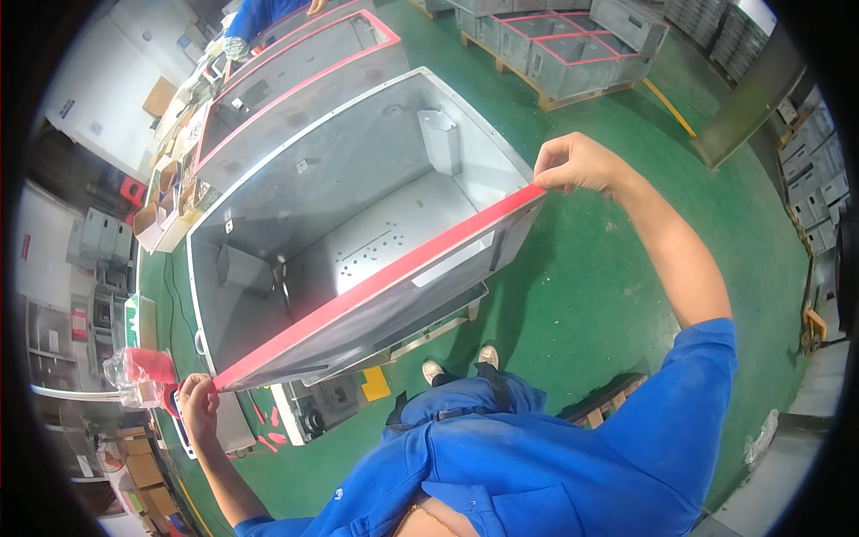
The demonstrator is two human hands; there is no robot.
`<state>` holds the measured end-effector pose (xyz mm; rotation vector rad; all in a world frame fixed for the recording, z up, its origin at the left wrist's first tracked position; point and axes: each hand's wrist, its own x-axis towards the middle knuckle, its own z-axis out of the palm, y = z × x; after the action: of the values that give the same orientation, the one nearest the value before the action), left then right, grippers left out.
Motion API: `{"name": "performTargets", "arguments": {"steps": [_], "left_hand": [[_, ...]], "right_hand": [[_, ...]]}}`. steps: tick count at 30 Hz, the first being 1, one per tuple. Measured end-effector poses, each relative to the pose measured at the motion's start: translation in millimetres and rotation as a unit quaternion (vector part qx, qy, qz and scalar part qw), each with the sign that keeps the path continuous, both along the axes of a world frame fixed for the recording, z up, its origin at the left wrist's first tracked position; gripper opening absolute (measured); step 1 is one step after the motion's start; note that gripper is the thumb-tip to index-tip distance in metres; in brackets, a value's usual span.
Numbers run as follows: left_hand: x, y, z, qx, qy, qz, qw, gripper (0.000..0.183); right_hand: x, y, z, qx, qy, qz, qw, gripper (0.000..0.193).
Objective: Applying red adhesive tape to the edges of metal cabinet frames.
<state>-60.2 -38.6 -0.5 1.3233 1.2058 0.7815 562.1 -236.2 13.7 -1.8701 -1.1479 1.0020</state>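
A large grey metal box stands before me with its opening up. Along its near rim runs a strip of red tape, stretched from the near left corner to the right corner. At the right corner my right hand is closed, thumb and fingers pinching the tape's end. Down at the near left corner my left hand is closed on the other end; a red ring, perhaps the roll, shows partly behind it. The other rims of this box are bare pale metal. Several round holes and a slot mark its inside.
Behind it, more metal boxes with red rims stand in a row, where a person in a blue sleeve works. A pallet of red-rimmed boxes lies far right. Small cartons and a plastic-wrapped red bundle are at left.
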Motion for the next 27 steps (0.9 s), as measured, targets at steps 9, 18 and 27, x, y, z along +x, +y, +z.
{"name": "performTargets", "arguments": {"steps": [9, 18, 27], "left_hand": [[-1.0, 2.5, -3.1, 0.0, -0.004, 0.02, 1.0, 0.007], [-2.8, 3.0, -5.3, 0.003, -0.01, 0.021, 1.0, 0.007], [0.2, 1.8, -4.5, -0.003, -0.011, 0.035, 0.999, 0.008]], "right_hand": [[1.8, 1.2, -0.9, -0.002, 0.004, 0.001, 1.0, 0.013], [1.1, 1.9, -0.6, -0.002, -0.003, 0.002, 1.0, 0.013], [-1.6, 1.9, -0.9, 0.02, -0.004, 0.0, 1.0, 0.011]]}}
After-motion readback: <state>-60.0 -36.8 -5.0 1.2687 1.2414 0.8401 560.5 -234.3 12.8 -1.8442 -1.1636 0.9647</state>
